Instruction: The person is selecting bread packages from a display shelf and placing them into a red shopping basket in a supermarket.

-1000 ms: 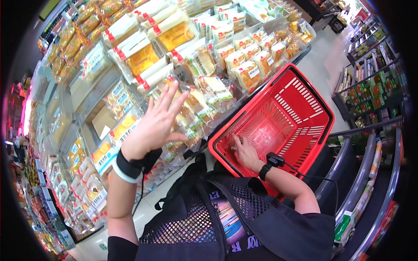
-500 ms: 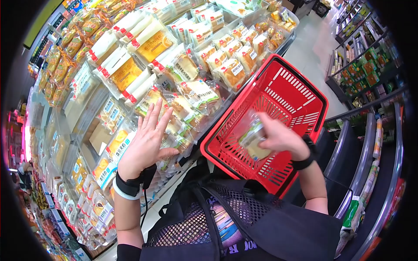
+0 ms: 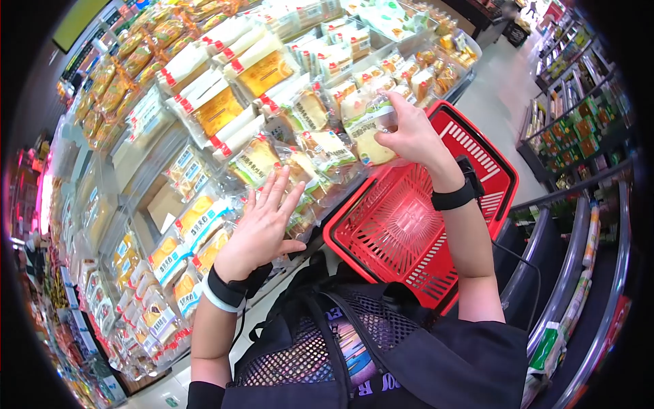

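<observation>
Between the thumb and fingers of my right hand (image 3: 417,136) is a clear-wrapped bread pack (image 3: 369,129) with a green and white label. The hand holds it over the display's right edge, beside packs of small bread. My left hand (image 3: 262,228) has its fingers spread, holding nothing, above the wrapped sandwich packs near the front edge. Below my right forearm, the red shopping basket (image 3: 398,218) shows its slatted bottom. Packs with green labels (image 3: 255,162) lie just beyond my left fingertips.
The display holds yellow bread packs (image 3: 219,109), blue-labelled packs (image 3: 168,258) and orange-wrapped buns (image 3: 102,85). Dark shelves (image 3: 579,129) stand at the right beyond the aisle floor (image 3: 497,85). A person (image 3: 505,24) is far up the aisle. A cable hangs from my right wrist.
My right hand has lifted the bread pack up from the basket and over to the display. My left hand has moved slightly right and down, still spread.
</observation>
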